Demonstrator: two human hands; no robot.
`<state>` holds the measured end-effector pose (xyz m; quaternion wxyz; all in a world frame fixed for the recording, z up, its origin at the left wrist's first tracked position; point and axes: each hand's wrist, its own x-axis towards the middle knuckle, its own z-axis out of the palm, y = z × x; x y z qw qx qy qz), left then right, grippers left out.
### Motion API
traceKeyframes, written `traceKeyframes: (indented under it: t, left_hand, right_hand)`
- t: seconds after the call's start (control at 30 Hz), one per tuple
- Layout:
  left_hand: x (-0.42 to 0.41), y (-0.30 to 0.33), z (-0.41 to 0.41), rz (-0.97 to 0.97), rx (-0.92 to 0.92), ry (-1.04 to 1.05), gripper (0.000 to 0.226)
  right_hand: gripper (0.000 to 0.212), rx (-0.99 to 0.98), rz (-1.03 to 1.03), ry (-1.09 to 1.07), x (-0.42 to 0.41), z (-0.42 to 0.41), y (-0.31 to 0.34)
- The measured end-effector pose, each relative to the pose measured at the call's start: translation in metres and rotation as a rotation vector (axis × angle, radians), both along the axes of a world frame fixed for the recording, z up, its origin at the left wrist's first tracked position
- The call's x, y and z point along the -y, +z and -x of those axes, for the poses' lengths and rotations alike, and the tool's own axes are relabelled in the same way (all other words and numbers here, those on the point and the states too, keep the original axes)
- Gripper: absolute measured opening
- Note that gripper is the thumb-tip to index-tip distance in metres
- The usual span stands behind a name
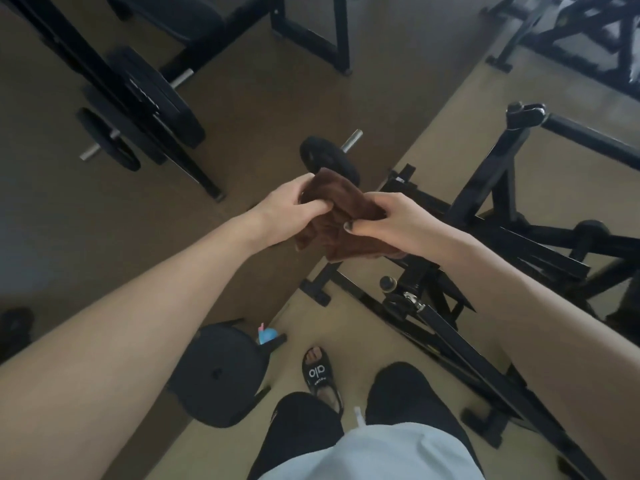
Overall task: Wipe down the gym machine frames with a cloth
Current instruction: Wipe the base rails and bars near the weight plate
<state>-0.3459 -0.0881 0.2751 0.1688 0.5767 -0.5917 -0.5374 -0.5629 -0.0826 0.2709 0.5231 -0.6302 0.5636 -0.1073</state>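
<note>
A brown cloth [341, 225] is bunched between both hands at the centre of the head view, held in the air above the floor. My left hand [294, 204] grips its left side with curled fingers. My right hand [391, 220] pinches its right side, thumb on top. A black gym machine frame [512, 237] stands just to the right of and below the hands, its low bars running along the floor toward my legs. The cloth hangs apart from the frame.
A black weight plate [218, 372] lies on the floor at lower left beside a small blue object [267, 336]. Loaded plates on a rack [152, 98] stand at upper left. A plate on a bar [322, 157] sits behind the cloth. More black frames [588, 32] fill the top right.
</note>
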Motion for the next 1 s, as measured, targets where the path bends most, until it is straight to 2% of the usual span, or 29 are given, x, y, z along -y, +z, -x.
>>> traceKeyframes:
  t: [0.17,0.3,0.43,0.57,0.73,0.9,1.0]
  left_hand:
    - [0.031,0.001,0.004,-0.055,0.001,-0.051,0.027]
    - [0.064,0.005,0.018,-0.020,0.038,-0.070,0.021]
    - [0.093,0.010,0.029,0.025,0.073,-0.076,0.013]
    - [0.114,0.021,0.028,0.051,0.120,-0.087,0.015]
    - [0.141,0.028,0.019,0.088,0.181,-0.061,0.018]
    - [0.167,0.032,0.011,0.032,0.177,-0.084,0.038]
    - [0.185,0.028,0.005,0.025,0.187,-0.093,0.042]
  right_hand:
    - [0.019,0.085,-0.128,-0.093,0.019,0.001,-0.002]
    - [0.039,0.208,-0.226,-0.218,0.046,0.009,-0.008]
    - [0.016,0.095,0.006,-0.108,0.074,0.016,-0.010]
    - [0.009,0.062,0.117,-0.111,0.100,0.015,-0.004]
    - [0.014,0.068,0.151,-0.161,0.131,0.009,0.002]
    - [0.015,0.051,0.161,-0.160,0.154,-0.002,0.009]
    - [0.017,0.019,0.197,-0.152,0.169,-0.013,0.011]
